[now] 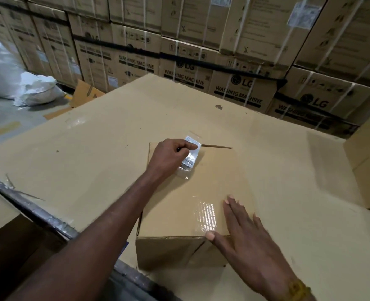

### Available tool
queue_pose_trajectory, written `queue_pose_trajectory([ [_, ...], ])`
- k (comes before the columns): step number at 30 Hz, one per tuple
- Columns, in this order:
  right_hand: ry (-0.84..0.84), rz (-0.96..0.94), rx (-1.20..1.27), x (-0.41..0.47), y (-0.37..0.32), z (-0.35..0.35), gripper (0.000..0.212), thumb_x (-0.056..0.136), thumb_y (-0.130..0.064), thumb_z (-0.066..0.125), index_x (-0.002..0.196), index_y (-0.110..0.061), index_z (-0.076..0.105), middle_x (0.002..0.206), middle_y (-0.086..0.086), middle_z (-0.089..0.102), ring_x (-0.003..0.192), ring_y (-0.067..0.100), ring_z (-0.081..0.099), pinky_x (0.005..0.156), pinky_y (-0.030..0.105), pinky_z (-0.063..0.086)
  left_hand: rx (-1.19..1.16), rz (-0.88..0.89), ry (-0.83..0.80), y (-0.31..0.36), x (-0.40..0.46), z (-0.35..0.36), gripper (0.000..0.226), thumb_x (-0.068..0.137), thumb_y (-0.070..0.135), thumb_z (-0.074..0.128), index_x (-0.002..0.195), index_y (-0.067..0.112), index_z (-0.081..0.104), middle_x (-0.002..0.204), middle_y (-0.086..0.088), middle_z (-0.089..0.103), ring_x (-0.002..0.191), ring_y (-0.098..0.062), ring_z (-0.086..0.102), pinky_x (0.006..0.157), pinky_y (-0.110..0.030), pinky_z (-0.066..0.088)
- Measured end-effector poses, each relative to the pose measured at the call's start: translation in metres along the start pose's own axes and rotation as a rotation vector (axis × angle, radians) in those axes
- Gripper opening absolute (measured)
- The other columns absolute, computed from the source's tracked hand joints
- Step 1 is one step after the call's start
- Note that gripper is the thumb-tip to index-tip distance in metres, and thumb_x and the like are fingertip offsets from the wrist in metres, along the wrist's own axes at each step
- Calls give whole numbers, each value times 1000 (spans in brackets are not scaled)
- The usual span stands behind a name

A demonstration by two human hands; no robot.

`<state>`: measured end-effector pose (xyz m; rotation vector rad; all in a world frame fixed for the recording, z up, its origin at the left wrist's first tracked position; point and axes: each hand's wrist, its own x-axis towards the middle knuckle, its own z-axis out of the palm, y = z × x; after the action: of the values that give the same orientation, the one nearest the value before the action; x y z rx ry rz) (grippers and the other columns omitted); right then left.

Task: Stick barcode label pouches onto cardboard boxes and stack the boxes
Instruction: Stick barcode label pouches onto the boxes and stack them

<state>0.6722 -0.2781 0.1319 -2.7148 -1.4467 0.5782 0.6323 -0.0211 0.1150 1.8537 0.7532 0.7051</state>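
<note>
**Open cardboard on three sides, cartons walling the rear**

The broad flat cardboard-covered table (105, 135) lay bare to the left of and beyond the small brown cardboard box (201, 192), giving hands open passage there. To the right, a second plain brown box (369, 161) stood well apart at the table's edge, leaving a wide lane between the two. Behind the table, a wall of stacked printed washing-machine cartons (201, 51) closed off the rear. Rumpled white sacks (16, 77) sat on the floor at far left.
</note>
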Motion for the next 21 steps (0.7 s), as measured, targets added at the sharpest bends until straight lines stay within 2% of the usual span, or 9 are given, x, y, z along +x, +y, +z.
queue_pose_trajectory([
  [3,3,-7,15,17,-4,-4,101,74,-81,0,156,-26,-15,160,-14,-26,148,5,-19,122,31,-8,33,7,-1,-1,2,0,37,86,5,52,101,26,80,52,17,56,47,-6,36,50,-19,30],
  [5,14,-22,10,42,-5,-7,93,84,-77,9,157,-23,-12,162,-9,-23,150,9,-16,123,35,-6,56,18,-4,-2,2,2,37,86,5,52,102,25,80,49,20,55,45,-5,37,48,-17,28],
  [8,26,-18,0,62,-6,-11,88,92,-72,17,158,-19,-10,163,-4,-20,151,12,-13,123,37,-5,50,16,-3,-1,0,2,38,88,6,52,105,25,80,58,14,61,48,-5,40,50,-18,31],
  [10,33,-30,0,51,-6,-7,88,92,-73,16,157,-21,-11,163,-6,-22,151,11,-14,123,35,-6,36,14,-9,-1,-1,1,38,89,6,51,105,25,80,67,4,65,50,-6,38,49,-18,30],
  [13,7,-55,1,13,-11,5,93,82,-78,5,155,-26,-18,158,-13,-30,148,6,-21,121,32,-10,31,18,-11,1,-2,1,38,88,5,51,104,25,80,55,14,57,47,-6,37,48,-17,28],
  [15,-14,-66,-28,3,-14,7,99,74,-80,-3,155,-26,-19,157,-14,-32,147,5,-23,121,32,-10,34,11,-1,1,-1,0,38,87,6,52,102,26,80,52,15,56,46,-6,37,49,-19,29],
  [17,-30,-66,-28,14,-15,2,96,78,-79,1,156,-25,-17,159,-13,-29,148,6,-20,123,33,-8,41,8,2,0,-1,0,37,86,7,53,101,27,80,55,11,56,46,-6,36,50,-22,30],
  [21,-13,-59,-8,57,-17,-11,87,92,-73,15,158,-21,-9,164,-7,-19,151,11,-12,124,38,-4,55,26,-3,-2,-2,1,37,86,7,53,101,26,80,55,6,54,47,-8,34,47,-20,28],
])
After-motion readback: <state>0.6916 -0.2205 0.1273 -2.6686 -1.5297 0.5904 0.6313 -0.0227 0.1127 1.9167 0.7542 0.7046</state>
